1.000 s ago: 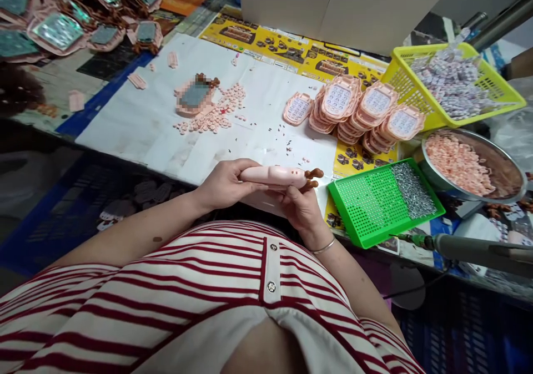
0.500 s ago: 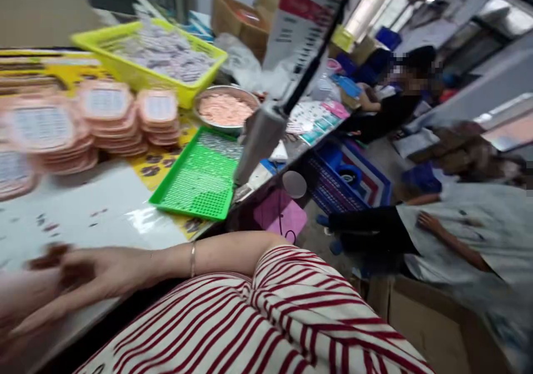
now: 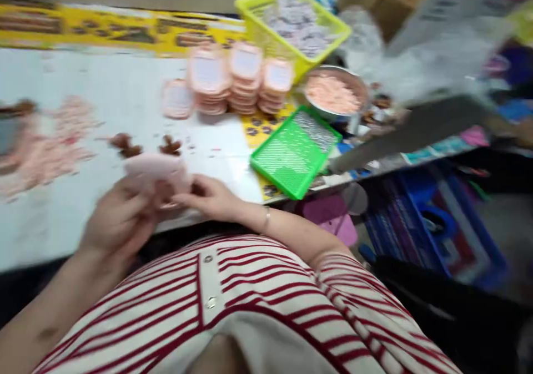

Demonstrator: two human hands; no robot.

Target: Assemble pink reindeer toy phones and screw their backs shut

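Observation:
My left hand [image 3: 116, 216] is closed around a pale pink piece [image 3: 156, 166] over the front edge of the white table. Above its top edge stick up two brown antler-shaped parts [image 3: 126, 145]; whether they are fixed to it is blurred. On the other side, my right hand [image 3: 212, 197] has its fingers bent against the piece's right edge, thumb and fingertips together. The underside of the piece is hidden by my fingers. Just beyond the hands stand stacks of pink cards with white labels [image 3: 208, 74], and one lower card pile [image 3: 177, 97] lies beside them.
Loose pink pieces [image 3: 69, 135] are spread at the left. To the right are a green tray [image 3: 287, 163], a metal bowl [image 3: 358, 110] of pink pieces and a yellow basket [image 3: 260, 35] of small packets. A blue crate [image 3: 395, 235] is below the table's right side.
The view has swung left and down, bringing both hands and the pale pink piece into clearer sight. The people at the right have left the picture.

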